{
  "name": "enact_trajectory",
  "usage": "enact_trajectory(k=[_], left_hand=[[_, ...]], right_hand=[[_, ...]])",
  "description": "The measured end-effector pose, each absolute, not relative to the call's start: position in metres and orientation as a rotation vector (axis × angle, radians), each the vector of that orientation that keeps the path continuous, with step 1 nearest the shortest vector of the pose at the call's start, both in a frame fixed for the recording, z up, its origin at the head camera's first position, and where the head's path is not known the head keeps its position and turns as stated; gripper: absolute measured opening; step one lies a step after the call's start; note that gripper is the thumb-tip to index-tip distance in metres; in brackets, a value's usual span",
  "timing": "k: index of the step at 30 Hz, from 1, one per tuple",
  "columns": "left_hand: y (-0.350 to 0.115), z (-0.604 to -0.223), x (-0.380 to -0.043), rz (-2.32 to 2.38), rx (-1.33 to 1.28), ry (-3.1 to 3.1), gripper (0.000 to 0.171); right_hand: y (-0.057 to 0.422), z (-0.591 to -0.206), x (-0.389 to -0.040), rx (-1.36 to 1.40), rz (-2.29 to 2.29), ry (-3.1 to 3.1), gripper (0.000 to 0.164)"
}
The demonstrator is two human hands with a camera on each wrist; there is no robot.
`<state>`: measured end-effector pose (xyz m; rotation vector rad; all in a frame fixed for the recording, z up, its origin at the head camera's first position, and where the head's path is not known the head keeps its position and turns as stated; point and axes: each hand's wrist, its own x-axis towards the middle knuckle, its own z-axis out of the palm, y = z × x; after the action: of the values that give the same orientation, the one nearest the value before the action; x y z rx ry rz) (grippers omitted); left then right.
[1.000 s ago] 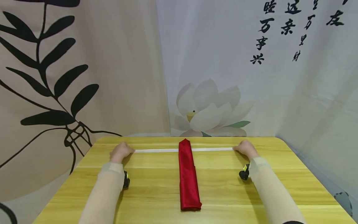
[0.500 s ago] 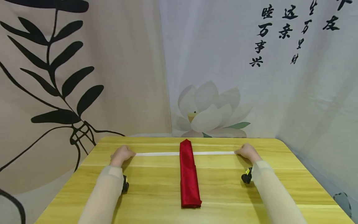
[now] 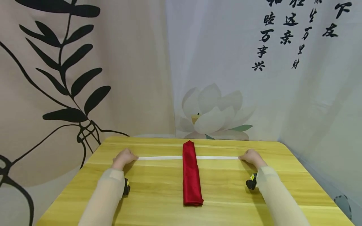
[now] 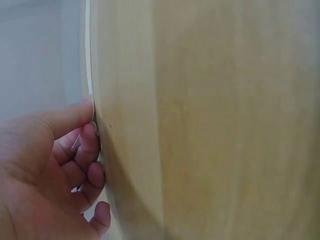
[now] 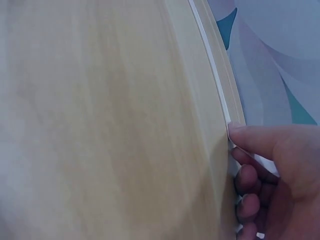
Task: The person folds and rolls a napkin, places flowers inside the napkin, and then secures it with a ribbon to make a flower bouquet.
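A narrow white ribbon (image 3: 161,158) is stretched straight from side to side near the far edge of the table. Its middle is hidden where it runs under a long folded red cloth (image 3: 192,182), which lies lengthwise with a pointed far end. My left hand (image 3: 124,158) pinches the ribbon's left part between thumb and forefinger, close to the wood, as the left wrist view shows. On the other side my right hand (image 3: 252,157) pinches the right part the same way. In the right wrist view a bit of ribbon (image 5: 262,162) bends back behind the thumb.
The yellow wooden table (image 3: 226,194) has rounded far corners. Behind it hangs a curtain (image 3: 135,69) with printed leaves, a lotus and black characters. Each wrist carries a small black camera (image 3: 251,182).
Both hands and the ribbon have shifted a little toward me along the red cloth, the ribbon staying taut. The cloth keeps its place on the table. The head view has tilted slightly.
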<state>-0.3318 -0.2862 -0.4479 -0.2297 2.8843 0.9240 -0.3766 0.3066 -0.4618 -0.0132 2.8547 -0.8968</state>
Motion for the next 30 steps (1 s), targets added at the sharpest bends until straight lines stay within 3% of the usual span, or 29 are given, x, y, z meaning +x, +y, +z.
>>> enact_trajectory(k=[12, 19, 30], left_hand=[[-0.287, -0.450, -0.336, 0.914, -0.176, 2.887, 0.040], [-0.290, -0.450, -0.325, 0.940, -0.146, 2.896, 0.030], [-0.287, -0.451, -0.313, 0.960, -0.079, 2.932, 0.029]], right_hand=[[0.314, -0.469, -0.372, -0.069, -0.933, 2.875, 0.038], [0.313, -0.468, -0.366, -0.111, -0.968, 2.843, 0.041], [0.314, -0.468, -0.350, -0.156, -0.978, 2.852, 0.042]])
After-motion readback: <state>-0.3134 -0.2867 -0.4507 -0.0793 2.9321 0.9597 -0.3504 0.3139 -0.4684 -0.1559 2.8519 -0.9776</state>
